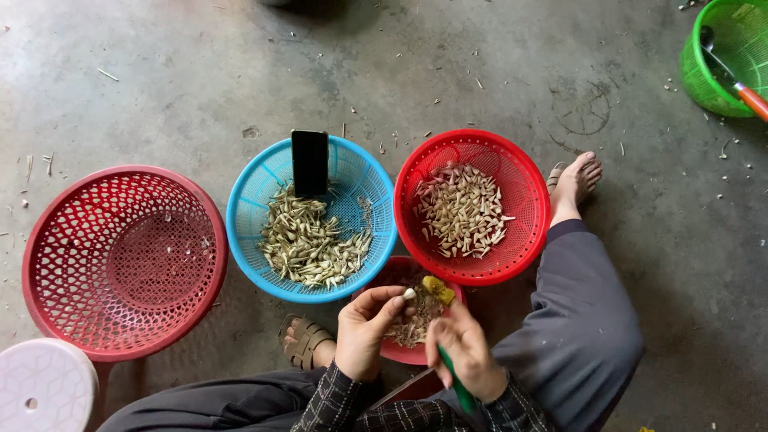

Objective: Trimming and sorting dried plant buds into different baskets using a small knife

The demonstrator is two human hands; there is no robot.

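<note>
Looking down from the head camera, the left hand [364, 328] pinches a small white seed [410, 294] in its fingertip grip, just above a small red bowl [400, 350] of husks. The right hand [466, 352] is clenched around a green-handled tool [456, 382], a yellow pod [438, 290] at its fingertips. Behind the bowl sit a blue basket [368, 184] of greenish pieces with a dark phone [310, 162] propped in it, and a red basket [528, 192] of pale seeds. Left of the blue basket lies an upturned red basket [124, 260].
</note>
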